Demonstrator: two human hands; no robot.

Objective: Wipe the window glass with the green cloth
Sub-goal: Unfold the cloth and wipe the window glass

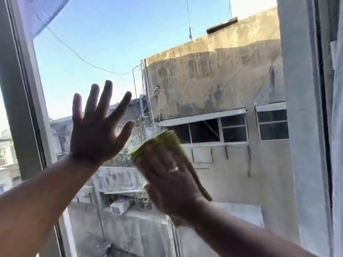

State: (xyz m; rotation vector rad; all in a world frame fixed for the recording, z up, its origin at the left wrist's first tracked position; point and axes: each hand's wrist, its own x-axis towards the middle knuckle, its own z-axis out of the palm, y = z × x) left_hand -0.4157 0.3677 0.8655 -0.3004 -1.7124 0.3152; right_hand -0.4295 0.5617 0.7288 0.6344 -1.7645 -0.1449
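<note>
The window glass (115, 43) fills most of the view, with sky and weathered buildings behind it. My left hand (96, 127) is spread flat with fingers apart against the glass, left of centre, holding nothing. My right hand (170, 180) presses the green cloth (163, 139) flat on the glass at lower centre. The cloth shows above my fingertips and along the right side of the hand, and it looks blurred. A ring sits on one finger of the right hand.
A grey window frame (24, 101) runs down the left edge, with blue mesh netting (39, 13) at the top left. A dark frame post (323, 108) and a pale curtain (336, 127) stand on the right.
</note>
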